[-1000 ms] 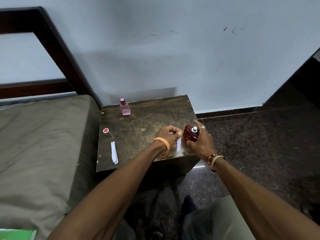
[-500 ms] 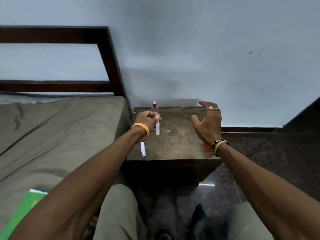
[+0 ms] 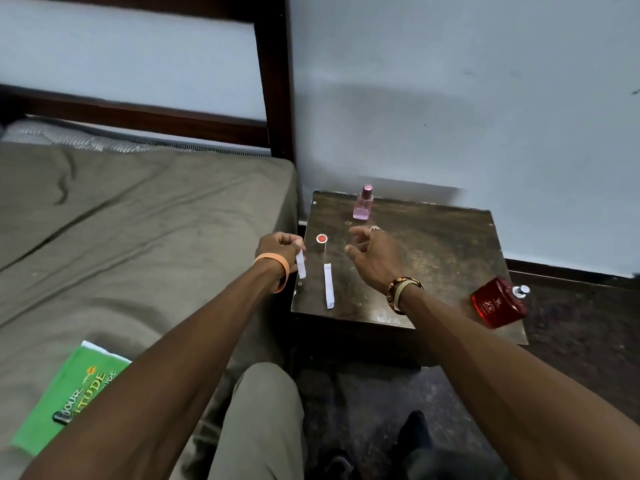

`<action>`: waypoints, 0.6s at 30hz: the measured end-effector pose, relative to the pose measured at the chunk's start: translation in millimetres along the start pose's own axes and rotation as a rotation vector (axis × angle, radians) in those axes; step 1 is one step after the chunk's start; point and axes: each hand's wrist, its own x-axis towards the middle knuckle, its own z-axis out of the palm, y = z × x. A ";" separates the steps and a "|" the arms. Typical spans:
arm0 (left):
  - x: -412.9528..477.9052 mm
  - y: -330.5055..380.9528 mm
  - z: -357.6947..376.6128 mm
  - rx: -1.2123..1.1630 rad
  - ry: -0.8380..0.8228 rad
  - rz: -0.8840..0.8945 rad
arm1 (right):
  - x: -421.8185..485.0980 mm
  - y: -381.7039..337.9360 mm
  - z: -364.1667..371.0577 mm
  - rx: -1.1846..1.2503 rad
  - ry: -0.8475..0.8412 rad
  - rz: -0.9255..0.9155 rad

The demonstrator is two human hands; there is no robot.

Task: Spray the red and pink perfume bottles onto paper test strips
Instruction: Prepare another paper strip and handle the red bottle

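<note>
Right hand (image 3: 372, 259) out over the counter (image 3: 433, 258), fingers spread and curled a little, nothing in it. Reached toward the far left corner. Straight ahead of those fingertips, just beyond them and a touch to the right: pink bottle (image 3: 363, 202), upright, cap on, close to the back edge by the wall. Long axis vertical, so probably a grasp around the body from the side, thumb on one face, fingers on the other. Clearly the nearer hand for it.

Left hand (image 3: 282, 244) closed, pinching a paper strip (image 3: 300, 264) by its top end between thumb and fingertips. Strip hung down, near vertical, just off the counter's left edge, over the gap beside the bed (image 3: 138, 220). Not touching the counter, as far as could be told.

Between the two hands: a red cap (image 3: 321, 241) standing on the counter, and nearer in, a second strip (image 3: 328, 285) flat on the top, lengthwise toward the person.

Red bottle (image 3: 498, 302) well off to the right behind the right wrist, at the near right corner, tilted, sprayer bare and pointing right. Looked perched close to the edge, so a risk from a stray elbow.

Judged next: pink bottle lifted, uncapped, brought across to the held strip.
</note>
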 end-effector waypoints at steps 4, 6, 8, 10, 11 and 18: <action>23.1 -14.4 7.6 0.003 -0.003 -0.034 | 20.1 5.2 31.7 0.003 -0.069 0.059; 33.2 -18.9 12.6 -0.001 -0.016 -0.036 | 31.1 6.5 45.4 -0.021 -0.113 0.069; 39.4 -20.3 16.1 -0.009 -0.031 -0.023 | 40.4 5.5 56.8 -0.031 -0.158 0.063; 44.7 -20.7 17.5 -0.012 -0.045 -0.016 | 48.3 4.4 67.7 -0.044 -0.187 0.048; 46.9 -21.0 17.6 -0.017 -0.060 -0.022 | 50.7 3.7 72.4 -0.056 -0.198 0.044; 42.2 -14.3 20.5 -0.068 -0.166 -0.072 | 50.8 7.5 82.8 -0.048 -0.118 0.046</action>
